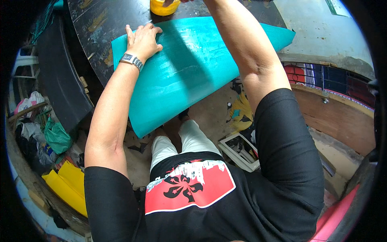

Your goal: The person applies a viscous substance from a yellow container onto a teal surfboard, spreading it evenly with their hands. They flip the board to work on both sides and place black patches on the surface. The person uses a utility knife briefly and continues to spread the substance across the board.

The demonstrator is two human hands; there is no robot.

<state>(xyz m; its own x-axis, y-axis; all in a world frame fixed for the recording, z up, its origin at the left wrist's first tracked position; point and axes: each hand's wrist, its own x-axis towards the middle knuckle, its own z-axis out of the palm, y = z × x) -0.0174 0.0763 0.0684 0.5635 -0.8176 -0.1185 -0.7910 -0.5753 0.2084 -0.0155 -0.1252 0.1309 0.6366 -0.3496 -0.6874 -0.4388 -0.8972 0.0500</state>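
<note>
A wide teal sheet [181,64] lies over a dark, stained tabletop [121,12], and its near part hangs past the table edge toward my legs. My left hand [144,40] rests flat on the sheet's far left part with the fingers spread, holding nothing. A yellow round container [164,8] stands on the table just beyond the sheet's far edge. Over it, at the top rim of the view, a little of my right hand [168,2] shows. The rest of that hand is cut off, so its grip is hidden. My right forearm reaches across the sheet.
A black curved panel [62,76] stands left of the table. Plastic bags [56,135] and folded yellow material [68,185] lie at the lower left. Near my legs on the floor are a white-framed tray [241,151] and yellow scraps [242,111]. A pale surface [326,40] adjoins at right.
</note>
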